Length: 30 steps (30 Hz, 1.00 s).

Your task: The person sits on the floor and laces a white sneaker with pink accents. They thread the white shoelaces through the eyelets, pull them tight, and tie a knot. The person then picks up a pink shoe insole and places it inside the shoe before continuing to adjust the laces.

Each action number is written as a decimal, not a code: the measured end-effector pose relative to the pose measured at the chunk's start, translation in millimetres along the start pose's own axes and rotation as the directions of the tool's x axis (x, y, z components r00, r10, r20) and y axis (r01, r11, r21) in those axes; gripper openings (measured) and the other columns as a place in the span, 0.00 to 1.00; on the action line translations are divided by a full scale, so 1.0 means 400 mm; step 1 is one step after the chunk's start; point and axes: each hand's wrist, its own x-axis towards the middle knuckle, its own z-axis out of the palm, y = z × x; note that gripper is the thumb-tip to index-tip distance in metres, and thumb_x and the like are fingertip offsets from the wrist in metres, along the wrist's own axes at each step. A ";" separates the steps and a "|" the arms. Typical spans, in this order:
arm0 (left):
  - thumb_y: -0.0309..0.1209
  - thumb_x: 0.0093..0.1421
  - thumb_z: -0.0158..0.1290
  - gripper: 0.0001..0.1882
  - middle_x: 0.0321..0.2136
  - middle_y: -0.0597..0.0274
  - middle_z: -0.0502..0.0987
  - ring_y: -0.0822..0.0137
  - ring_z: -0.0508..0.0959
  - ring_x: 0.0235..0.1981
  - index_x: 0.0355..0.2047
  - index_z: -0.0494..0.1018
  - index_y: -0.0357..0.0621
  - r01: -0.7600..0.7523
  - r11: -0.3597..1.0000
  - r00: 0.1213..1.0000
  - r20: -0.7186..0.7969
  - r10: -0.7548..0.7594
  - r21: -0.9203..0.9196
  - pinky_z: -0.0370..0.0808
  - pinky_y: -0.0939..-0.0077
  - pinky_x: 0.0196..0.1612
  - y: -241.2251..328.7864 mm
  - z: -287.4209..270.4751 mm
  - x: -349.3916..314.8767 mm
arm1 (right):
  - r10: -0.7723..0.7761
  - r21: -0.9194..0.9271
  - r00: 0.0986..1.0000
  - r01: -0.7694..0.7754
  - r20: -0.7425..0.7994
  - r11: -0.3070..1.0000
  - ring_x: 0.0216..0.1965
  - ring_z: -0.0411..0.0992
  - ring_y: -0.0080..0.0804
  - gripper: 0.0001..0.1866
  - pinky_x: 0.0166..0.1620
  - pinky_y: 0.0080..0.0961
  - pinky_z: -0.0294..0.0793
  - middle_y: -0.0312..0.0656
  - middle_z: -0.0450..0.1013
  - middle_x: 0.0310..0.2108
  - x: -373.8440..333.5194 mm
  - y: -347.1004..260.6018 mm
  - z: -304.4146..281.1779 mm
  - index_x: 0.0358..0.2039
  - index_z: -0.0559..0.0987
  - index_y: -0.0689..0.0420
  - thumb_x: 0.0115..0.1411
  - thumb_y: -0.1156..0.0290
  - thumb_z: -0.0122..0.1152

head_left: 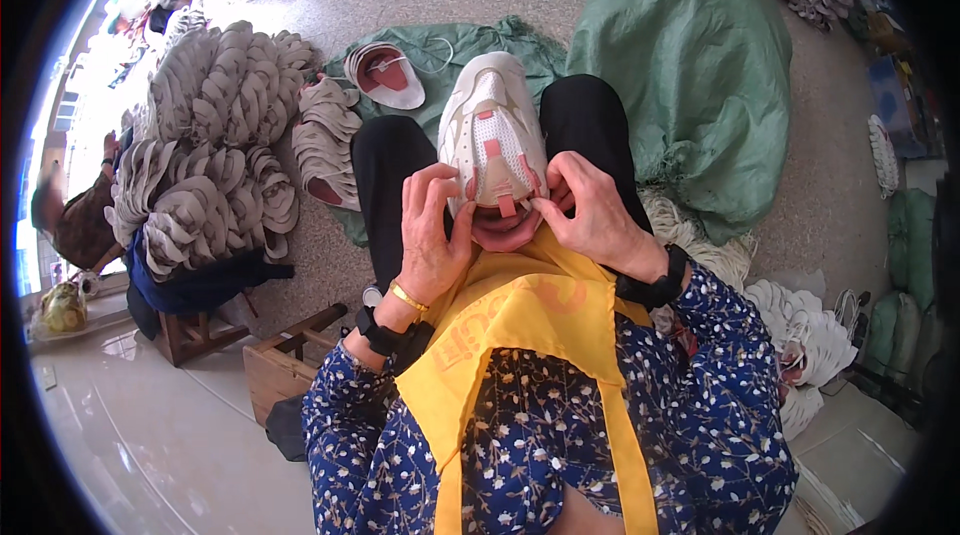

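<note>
A white and beige shoe upper (489,100) with pink tabs rests in my lap between my knees, its toe pointing away from me. My left hand (433,230) pinches the left edge of its opening between thumb and fingers. On the opposite edge, my right hand (590,210) is closed in a similar pinch near the pink tongue tab. Whether a lace or thread lies in either pinch is too small to tell. A yellow apron (520,310) lies under the shoe's near end.
Stacks of grey shoe pieces (215,125) are piled at the left by a wooden stool (290,360). Another upper (385,75) lies on green sacking beyond my knee. A large green sack (690,75) stands at the right, near white bundles (800,335). A person (85,220) sits far left.
</note>
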 end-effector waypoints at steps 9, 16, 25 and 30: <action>0.19 0.64 0.55 0.07 0.44 0.47 0.74 0.52 0.75 0.47 0.37 0.67 0.37 0.030 1.000 0.999 0.016 -0.030 -0.005 0.71 0.62 0.53 0.010 0.020 -0.009 | -0.038 0.110 0.996 0.048 -0.087 0.993 0.30 0.76 0.49 0.12 0.33 0.39 0.77 0.49 0.72 0.31 -0.025 0.024 -0.015 0.35 0.71 0.63 0.55 0.79 0.67; 0.20 0.66 0.53 0.06 0.50 0.49 0.71 0.59 0.72 0.49 0.39 0.66 0.39 0.036 0.999 0.997 0.065 -0.035 -0.007 0.70 0.66 0.53 -0.013 0.020 -0.024 | 0.373 0.513 0.920 -0.264 -0.121 0.817 0.29 0.79 0.20 0.02 0.32 0.20 0.82 0.36 0.79 0.31 -0.148 0.076 -0.105 0.37 0.80 0.63 0.66 0.78 0.64; 0.24 0.66 0.54 0.09 0.49 0.46 0.71 0.53 0.72 0.51 0.42 0.65 0.39 0.113 0.989 0.993 0.049 -0.109 -0.092 0.69 0.60 0.56 -0.029 0.028 -0.043 | 0.732 -0.048 0.539 -0.817 -0.417 0.575 0.30 0.82 0.33 0.06 0.35 0.30 0.80 0.42 0.82 0.29 -0.675 0.574 -0.214 0.37 0.84 0.62 0.59 0.75 0.67; 0.25 0.68 0.53 0.09 0.50 0.47 0.70 0.56 0.72 0.51 0.43 0.65 0.39 0.109 0.985 0.994 0.038 -0.105 -0.131 0.69 0.62 0.56 -0.034 0.030 -0.051 | 0.611 -0.192 0.621 -0.761 -0.491 0.620 0.34 0.82 0.48 0.08 0.40 0.40 0.80 0.51 0.82 0.31 -0.736 0.666 -0.166 0.35 0.85 0.58 0.54 0.75 0.65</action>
